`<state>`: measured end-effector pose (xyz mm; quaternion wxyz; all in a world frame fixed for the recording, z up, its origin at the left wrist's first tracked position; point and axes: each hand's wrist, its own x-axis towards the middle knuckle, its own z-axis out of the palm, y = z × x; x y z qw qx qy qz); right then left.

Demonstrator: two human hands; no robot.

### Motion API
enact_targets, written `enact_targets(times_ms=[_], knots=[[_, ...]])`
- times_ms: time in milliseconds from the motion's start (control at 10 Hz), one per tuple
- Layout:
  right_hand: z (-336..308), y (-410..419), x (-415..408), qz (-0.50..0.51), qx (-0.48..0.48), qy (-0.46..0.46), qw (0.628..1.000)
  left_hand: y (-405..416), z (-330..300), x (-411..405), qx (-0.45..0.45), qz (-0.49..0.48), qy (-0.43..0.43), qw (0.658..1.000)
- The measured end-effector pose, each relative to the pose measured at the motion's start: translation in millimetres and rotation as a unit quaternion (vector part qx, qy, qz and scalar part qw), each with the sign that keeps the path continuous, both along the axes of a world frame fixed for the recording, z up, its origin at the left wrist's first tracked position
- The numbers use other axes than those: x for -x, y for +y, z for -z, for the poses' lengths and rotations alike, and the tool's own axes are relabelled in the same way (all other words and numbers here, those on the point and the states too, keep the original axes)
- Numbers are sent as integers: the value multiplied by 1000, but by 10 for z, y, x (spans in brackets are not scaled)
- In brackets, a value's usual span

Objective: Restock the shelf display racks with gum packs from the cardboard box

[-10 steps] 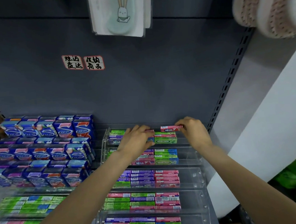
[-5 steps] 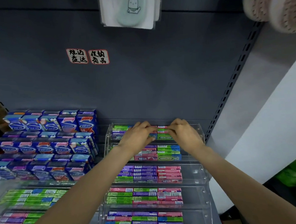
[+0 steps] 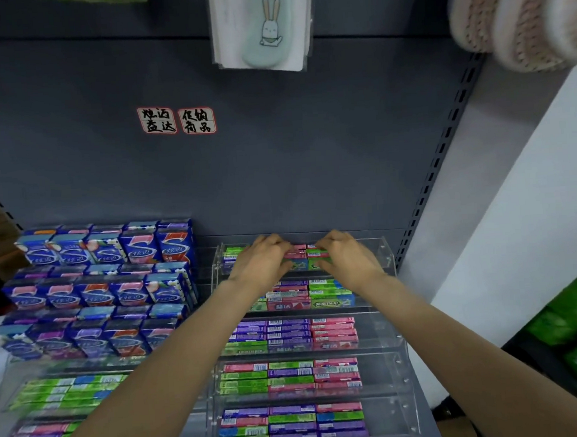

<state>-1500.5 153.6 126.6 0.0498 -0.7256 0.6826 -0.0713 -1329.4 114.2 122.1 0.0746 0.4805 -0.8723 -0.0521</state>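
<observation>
Head view: the left hand [image 3: 261, 264] and right hand [image 3: 346, 260] are both pinching pink gum packs [image 3: 298, 251] in the far tier of the clear display rack [image 3: 383, 249].

Two bare forearms come into the frame from below, with no sleeve, cuff or glove on either. The left hand [image 3: 263, 264] and the right hand [image 3: 346, 260] are bare too, and I can make out no ring, watch or band on the wrists or fingers. Both arms are slim and smooth, and the nails are too blurred to tell.
</observation>
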Motion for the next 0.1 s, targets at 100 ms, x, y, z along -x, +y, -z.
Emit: enact_targets(times_ms=[100], knots=[[-78, 55, -37, 13, 17, -39, 999, 9, -122, -74, 16, -15, 10, 1000]])
